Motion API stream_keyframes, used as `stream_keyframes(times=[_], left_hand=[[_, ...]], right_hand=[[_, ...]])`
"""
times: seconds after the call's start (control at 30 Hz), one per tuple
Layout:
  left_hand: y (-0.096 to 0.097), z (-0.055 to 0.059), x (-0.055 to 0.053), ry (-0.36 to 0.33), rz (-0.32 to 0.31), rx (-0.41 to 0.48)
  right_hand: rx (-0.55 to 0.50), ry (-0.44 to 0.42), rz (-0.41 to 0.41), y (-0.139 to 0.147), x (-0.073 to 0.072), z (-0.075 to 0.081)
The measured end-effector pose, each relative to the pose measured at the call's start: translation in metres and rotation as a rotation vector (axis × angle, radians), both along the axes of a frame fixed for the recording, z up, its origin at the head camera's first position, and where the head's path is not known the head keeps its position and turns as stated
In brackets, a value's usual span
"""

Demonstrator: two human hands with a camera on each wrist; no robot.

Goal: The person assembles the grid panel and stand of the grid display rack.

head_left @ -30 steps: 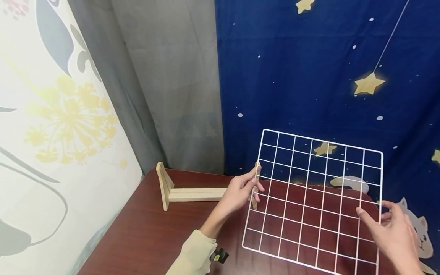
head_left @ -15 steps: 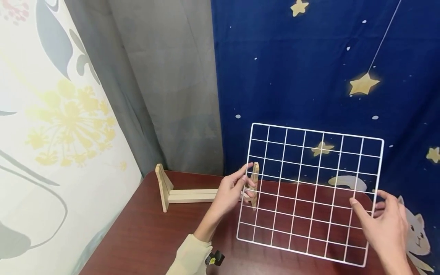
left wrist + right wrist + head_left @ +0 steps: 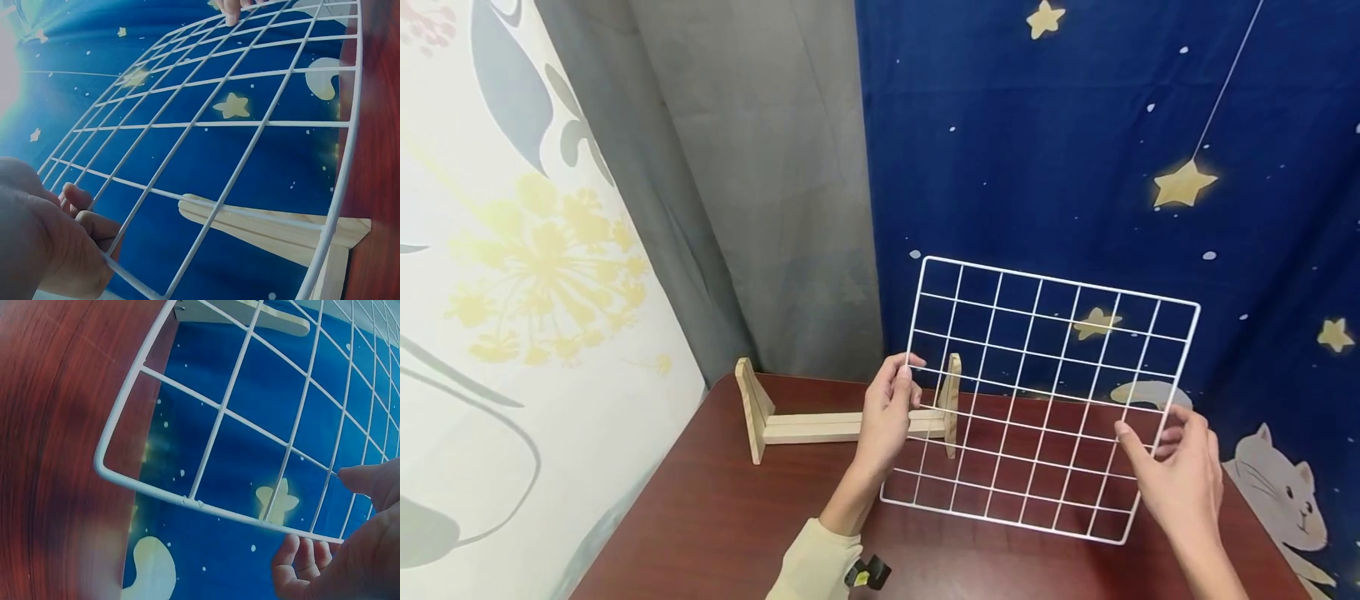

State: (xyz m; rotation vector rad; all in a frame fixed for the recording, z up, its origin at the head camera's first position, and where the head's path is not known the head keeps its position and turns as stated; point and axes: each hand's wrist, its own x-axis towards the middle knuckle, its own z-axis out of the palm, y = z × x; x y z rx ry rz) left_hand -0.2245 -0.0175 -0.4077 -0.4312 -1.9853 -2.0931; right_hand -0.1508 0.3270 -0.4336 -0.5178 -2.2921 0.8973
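Observation:
A white wire grid panel is held up over the table, tilted, one hand at each side edge. My left hand pinches its left edge between thumb and curled fingers, also seen in the left wrist view. On the right edge, my right hand grips with the thumb in front and fingers behind, as the right wrist view shows. Behind the panel's left part stands a wooden stand with two upright end pieces joined by a crossbar; its right end shows through the grid.
The dark red-brown table reaches back to a grey curtain and a blue star-patterned curtain. A pale flower-printed wall covering borders the left side. A small black device sits at my left wrist.
Both hands have carried the grid panel leftward, and its lower edge has risen in the head view. It now overlaps the right end of the wooden stand, which has stayed put.

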Motion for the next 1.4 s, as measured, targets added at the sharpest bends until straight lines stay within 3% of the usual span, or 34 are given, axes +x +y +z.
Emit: stream_keyframes(times=[0.13,0.23,0.7,0.87,1.0,1.4], left_hand=[[-0.001,-0.002,0.000,-0.070,-0.002,0.099],[-0.002,-0.001,-0.001,-0.085,0.009,0.172],[0.001,-0.008,-0.002,0.030,0.096,0.324],[-0.004,-0.009,-0.003,0.053,0.114,0.390],[-0.009,-0.011,-0.004,0.062,0.105,0.429],[-0.020,-0.024,-0.004,0.069,0.097,0.503]], right_hand=[[-0.007,0.017,-0.002,-0.006,-0.002,-0.003],[-0.011,0.041,-0.007,-0.010,-0.003,-0.003],[-0.071,0.286,-0.008,-0.029,-0.014,-0.020],[-0.113,0.365,0.032,-0.040,-0.014,-0.022],[-0.126,0.396,0.077,-0.045,-0.014,-0.021],[-0.108,0.412,0.099,-0.052,-0.016,-0.019]])
